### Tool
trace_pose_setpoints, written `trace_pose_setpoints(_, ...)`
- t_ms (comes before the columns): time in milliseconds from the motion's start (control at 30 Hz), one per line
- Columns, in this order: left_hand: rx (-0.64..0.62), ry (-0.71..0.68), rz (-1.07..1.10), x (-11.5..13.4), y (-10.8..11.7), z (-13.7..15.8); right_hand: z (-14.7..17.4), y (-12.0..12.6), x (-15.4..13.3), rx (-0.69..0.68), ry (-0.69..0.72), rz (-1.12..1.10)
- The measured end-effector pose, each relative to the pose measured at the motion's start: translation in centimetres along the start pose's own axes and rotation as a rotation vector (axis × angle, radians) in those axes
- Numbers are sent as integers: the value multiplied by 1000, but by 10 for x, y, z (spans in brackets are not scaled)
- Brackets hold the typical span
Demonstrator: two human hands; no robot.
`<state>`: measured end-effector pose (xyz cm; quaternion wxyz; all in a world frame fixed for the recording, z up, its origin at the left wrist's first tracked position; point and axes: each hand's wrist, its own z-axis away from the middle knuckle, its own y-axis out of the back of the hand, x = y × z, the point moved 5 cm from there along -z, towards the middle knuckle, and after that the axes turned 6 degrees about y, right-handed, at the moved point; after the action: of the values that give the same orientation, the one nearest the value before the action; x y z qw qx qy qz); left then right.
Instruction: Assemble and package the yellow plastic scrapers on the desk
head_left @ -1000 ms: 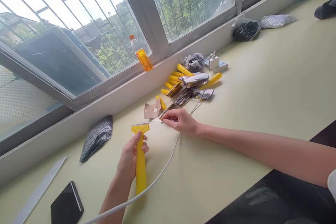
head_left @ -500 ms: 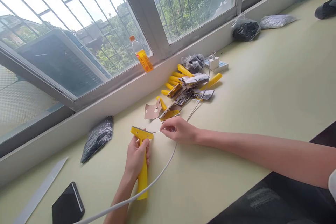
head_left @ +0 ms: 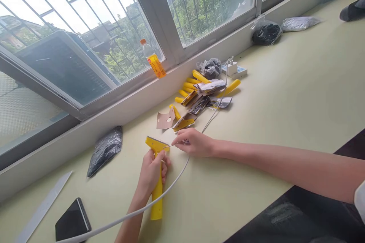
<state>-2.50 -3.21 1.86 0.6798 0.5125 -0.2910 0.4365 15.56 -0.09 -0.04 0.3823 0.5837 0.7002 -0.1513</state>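
My left hand (head_left: 151,171) is closed around the handle of a yellow scraper (head_left: 157,204), its wide head pointing up and away from me. A small screw shows on the head's left part. In my right hand (head_left: 196,142) I pinch a thin screwdriver (head_left: 169,146), most of its handle hidden by my fingers. Its metal shaft points left, and the tip meets the right part of the scraper head, where the other screw would be. Just beyond my right hand lies another yellow scraper (head_left: 184,124) in a pile of yellow scrapers and cards.
A white cable (head_left: 171,186) crosses over my left forearm toward a charger (head_left: 231,68). Also on the table are a brown card (head_left: 165,120), a dark bag (head_left: 105,151), a black phone (head_left: 72,220) and a flat strip (head_left: 45,205). An orange-labelled bottle (head_left: 156,65) stands by the window.
The scraper and my left hand have moved slightly right. The scraper head has turned a little, and the screwdriver tip now rests over its face instead of at its right edge.
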Motion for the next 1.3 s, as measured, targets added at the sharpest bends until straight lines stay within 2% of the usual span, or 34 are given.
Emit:
trace_pose_setpoints(233, 4, -6, -16, 0, -1, 1, 0, 0, 0, -22, -5, 28)
trace_pose_setpoints(367, 4, -3, -24, 0, -2, 2, 0, -1, -3, -50, -3, 121)
trace_pose_setpoints(567, 29, 3, -58, 1, -5, 7, 3, 2, -4, -40, -163, 367)
trace_pose_setpoints(633, 36, 8, -73, 1, -5, 8, 3, 2, -5, -31, -174, 404)
trace_pose_setpoints(800, 43, 13, -59, -1, -3, 6, 1, 1, -16, 15, -38, 302)
trace_pose_setpoints(933, 39, 8, -44, -2, -2, 4, 0, 0, -21, -26, 66, 158)
trace_pose_setpoints(1033, 28, -1, -37, -1, -3, 5, -1, 1, -14, -49, 77, 116)
trace_pose_setpoints(1167, -2, -7, -3, 0, -9, 6, -2, 6, -2, -39, 76, 210)
trace_pose_setpoints(1300, -19, -14, 20, 0, -14, 7, 0, 3, -9, -155, 180, 370)
